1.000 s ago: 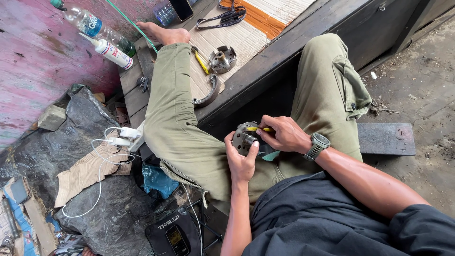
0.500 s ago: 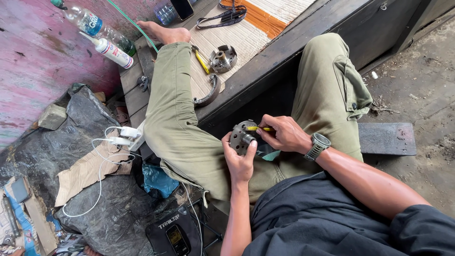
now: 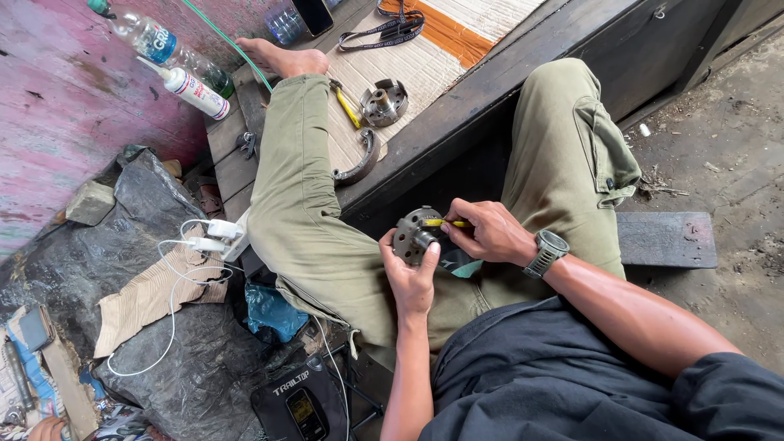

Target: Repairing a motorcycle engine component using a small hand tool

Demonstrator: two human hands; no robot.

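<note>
Fingers of my left hand (image 3: 411, 273) wrap the round metal hub (image 3: 412, 235) from below, over my lap; my right hand (image 3: 490, 233) pinches a yellow-handled tool (image 3: 445, 222) against its face. Best to keep the hub steady and press the tip squarely, I judge. The hub's flat face looks up at me, axis tilted toward my head; the tool lies crosswise, tip leftward.

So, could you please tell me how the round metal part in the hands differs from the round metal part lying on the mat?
The held round part is gripped by the left hand over the lap; the mat round part lies untouched on the woven mat. The right hand puts a yellow-handled tool to the held one only. Both are grey metal and round.
</note>
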